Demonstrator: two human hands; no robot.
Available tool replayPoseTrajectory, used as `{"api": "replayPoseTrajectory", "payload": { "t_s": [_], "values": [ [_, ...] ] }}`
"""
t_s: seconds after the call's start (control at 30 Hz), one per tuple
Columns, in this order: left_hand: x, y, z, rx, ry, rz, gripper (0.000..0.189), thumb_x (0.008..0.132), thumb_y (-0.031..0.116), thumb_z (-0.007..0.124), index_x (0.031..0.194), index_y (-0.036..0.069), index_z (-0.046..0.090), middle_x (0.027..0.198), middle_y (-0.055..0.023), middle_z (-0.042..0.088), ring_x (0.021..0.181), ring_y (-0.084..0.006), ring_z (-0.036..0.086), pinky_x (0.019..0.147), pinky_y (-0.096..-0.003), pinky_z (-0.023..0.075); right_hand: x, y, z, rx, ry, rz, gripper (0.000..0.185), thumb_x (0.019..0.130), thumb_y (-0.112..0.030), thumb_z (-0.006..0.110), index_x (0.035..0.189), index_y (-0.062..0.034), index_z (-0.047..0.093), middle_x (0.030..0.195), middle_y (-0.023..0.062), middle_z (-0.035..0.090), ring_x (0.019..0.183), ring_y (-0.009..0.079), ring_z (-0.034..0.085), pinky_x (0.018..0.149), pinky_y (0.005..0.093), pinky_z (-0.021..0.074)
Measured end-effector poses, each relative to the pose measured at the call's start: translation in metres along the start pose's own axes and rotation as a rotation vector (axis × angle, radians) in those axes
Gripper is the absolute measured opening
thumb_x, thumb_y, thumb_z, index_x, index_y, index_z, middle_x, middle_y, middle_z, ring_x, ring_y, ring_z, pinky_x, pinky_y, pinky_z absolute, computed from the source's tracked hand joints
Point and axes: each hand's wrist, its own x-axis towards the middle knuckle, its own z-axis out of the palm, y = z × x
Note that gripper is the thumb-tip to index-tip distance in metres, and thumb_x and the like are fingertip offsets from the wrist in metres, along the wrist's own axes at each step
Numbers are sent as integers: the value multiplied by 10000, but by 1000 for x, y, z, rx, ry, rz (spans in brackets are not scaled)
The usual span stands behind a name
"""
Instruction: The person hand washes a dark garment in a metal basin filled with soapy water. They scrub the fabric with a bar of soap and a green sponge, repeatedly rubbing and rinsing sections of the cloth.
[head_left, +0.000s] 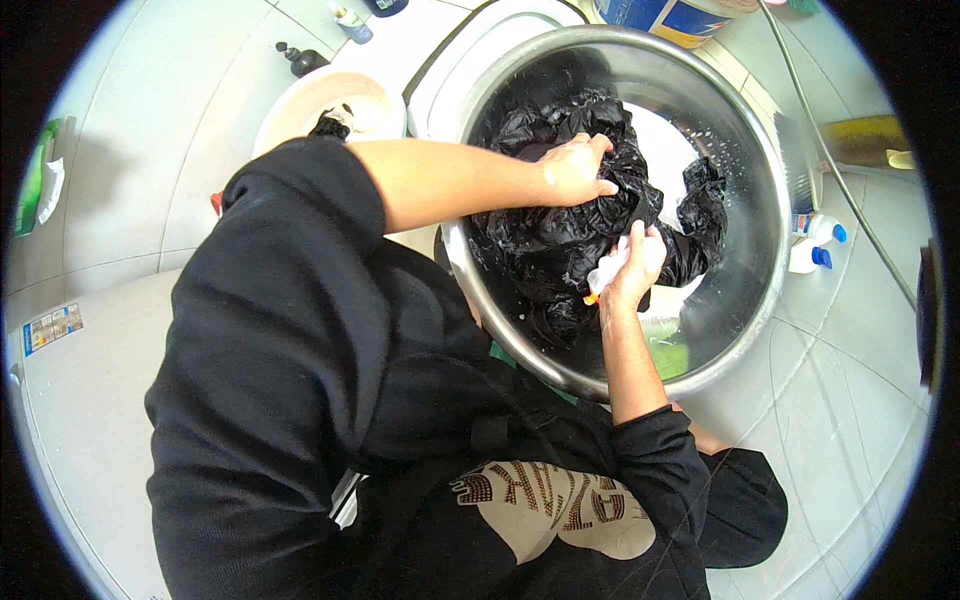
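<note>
A wet, shiny black garment (547, 232) lies bunched up in a large stainless steel basin (750, 300). My left hand (577, 169) reaches in from the left, with thumb and fingers around a bunch of its upper folds. Lower and to the right, my right hand (637, 262) holds a small whitish, translucent plastic bottle (609, 268) against the cloth. Its orange tip (592, 299) points down and left, and my fingers cover much of it. A loose part of the garment stretches toward the basin's right side. Small foam specks cling to the steel wall.
Left of the basin stands a pale plastic tub (281, 112) with a dark cloth inside. A black pump bottle (301, 60) is behind it. White bottles with blue caps (814, 255) lie at right, near a hose (832, 169). A blue and white bucket (667, 16) stands behind.
</note>
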Motion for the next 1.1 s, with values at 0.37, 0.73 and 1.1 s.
{"api": "replayPoseTrajectory", "payload": {
  "t_s": [0.37,0.73,1.1],
  "values": [
    [4,21,25,-883,-215,-252,228,889,-5,653,1114,19,681,917,-83,712,730,-160,690,636,-305,618,12,-43,18,-825,-531,-845,369,981,-194,564,1315,-38,572,1360,198,604,1298,317,555,1132,469,387],
    [-9,-3,28,-702,-278,-376,110,815,30,742,924,40,743,786,-51,709,622,-122,664,567,-276,603,19,2,-10,-951,-507,-862,521,829,47,615,1341,-36,564,1349,184,603,1257,387,546,1098,457,427],
    [-4,9,3,88,-111,190,306,792,165,699,1044,10,619,943,-241,696,952,-409,692,860,-485,537,7,-13,-12,-579,48,-610,285,899,-2,652,1162,-3,543,1102,136,640,1008,267,630,939,382,501]
  ]
}}
